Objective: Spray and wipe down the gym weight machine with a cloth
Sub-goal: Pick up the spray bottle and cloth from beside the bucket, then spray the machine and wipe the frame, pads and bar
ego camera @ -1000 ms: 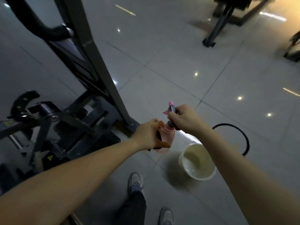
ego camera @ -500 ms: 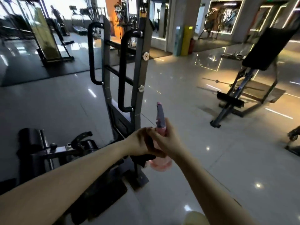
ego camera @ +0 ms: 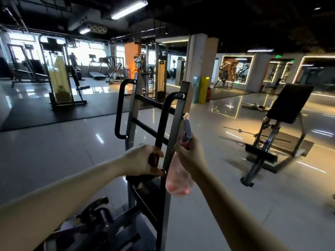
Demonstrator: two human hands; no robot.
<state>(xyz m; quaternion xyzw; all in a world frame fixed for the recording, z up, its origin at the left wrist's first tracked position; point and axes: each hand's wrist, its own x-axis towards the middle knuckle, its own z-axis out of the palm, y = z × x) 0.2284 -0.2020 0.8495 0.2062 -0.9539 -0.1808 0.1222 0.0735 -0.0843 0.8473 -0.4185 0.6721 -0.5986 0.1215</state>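
Note:
The weight machine's grey upright [ego camera: 178, 113] with its black looped handle [ego camera: 164, 116] stands right in front of me. My right hand [ego camera: 190, 157] grips the neck of a pink translucent spray bottle [ego camera: 178, 182], whose dark head tilts up beside the upright. My left hand [ego camera: 142, 160] is curled round a dark cloth [ego camera: 153, 160] at the lower end of the black handle. Whether the cloth touches the handle is hard to tell in the dim light.
The machine's dark base and levers [ego camera: 101, 218] fill the lower left. An incline bench [ego camera: 284, 109] stands to the right, with a barbell [ego camera: 239, 131] lying on the glossy tile floor before it. A yellow-panelled machine [ego camera: 59, 82] stands far left.
The view has swung up from the floor and white bucket to the machine's upright. Both hands rose with the bottle, and my left hand has moved off the bottle to the handle.

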